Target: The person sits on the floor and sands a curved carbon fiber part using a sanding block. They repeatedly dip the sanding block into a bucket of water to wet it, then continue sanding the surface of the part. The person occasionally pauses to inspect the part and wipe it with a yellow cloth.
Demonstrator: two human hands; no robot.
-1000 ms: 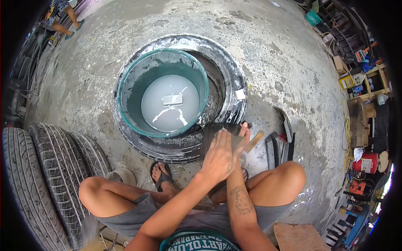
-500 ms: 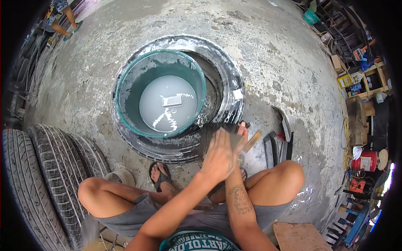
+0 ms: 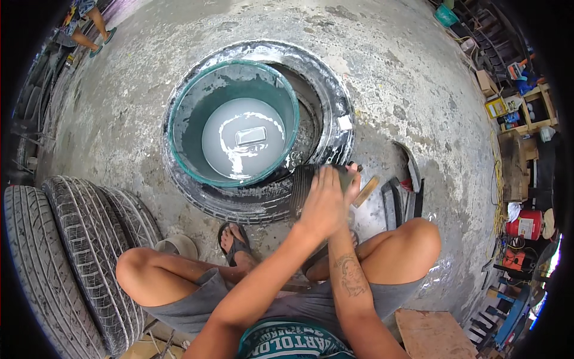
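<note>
Between my feet and the tub I have a black ribbed piece (image 3: 302,186), which looks like rubber. My left hand (image 3: 323,200) lies across it, fingers stretched out together and slightly smeared by motion. Under and beyond it, my right hand (image 3: 353,186) grips the piece at its right side; much of that grip is hidden. Close to my right fingers is a wooden-handled tool or block (image 3: 366,191), its far end unclear. A green tub (image 3: 233,73) of cloudy water rests on a tire (image 3: 336,96) lying flat. In the water is a pale rectangular block (image 3: 251,136).
Several worn tires (image 3: 78,239) stand at my left, beside a pale round container (image 3: 179,245). Curved black rubber strips (image 3: 409,197) lie by my right knee. A brown board (image 3: 433,335) is at lower right. Shelves and a red bucket (image 3: 526,225) line the right; a person's legs (image 3: 95,30) show far left.
My left hand has slid slightly away from me along the black piece, while my right keeps its grip. The block in the tub has turned a little and the ripples differ. The view shifted slightly.
</note>
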